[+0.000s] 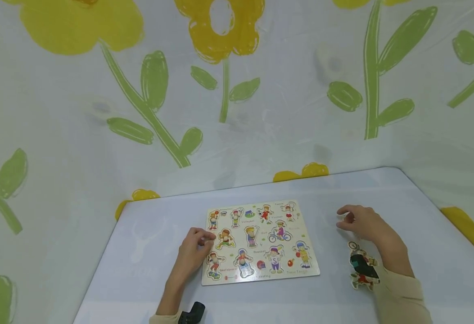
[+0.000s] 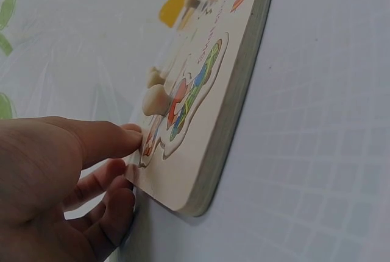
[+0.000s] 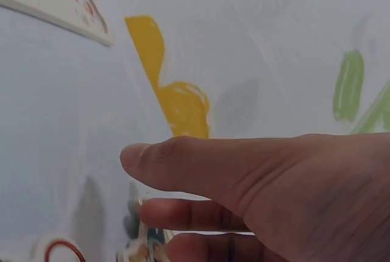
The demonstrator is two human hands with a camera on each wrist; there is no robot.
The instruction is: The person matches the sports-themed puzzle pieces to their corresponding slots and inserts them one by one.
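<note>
The knobbed puzzle board (image 1: 240,244) lies against the left hand's (image 1: 194,247) fingers, which touch its left edge, loosely bent. Well right of it, the right hand's (image 1: 366,222) fingers are parted, holding nothing. Loose picture pieces (image 1: 361,281) lie on the counter (image 1: 160,229), nearer the wearer than those fingers. Beyond both hands' fingers rises flowered cloth (image 1: 277,135).

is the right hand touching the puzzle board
Apart. The head view shows it plainly: a stretch of white tabletop lies between the right hand and the puzzle board, with no finger reaching the board's edge.
</note>
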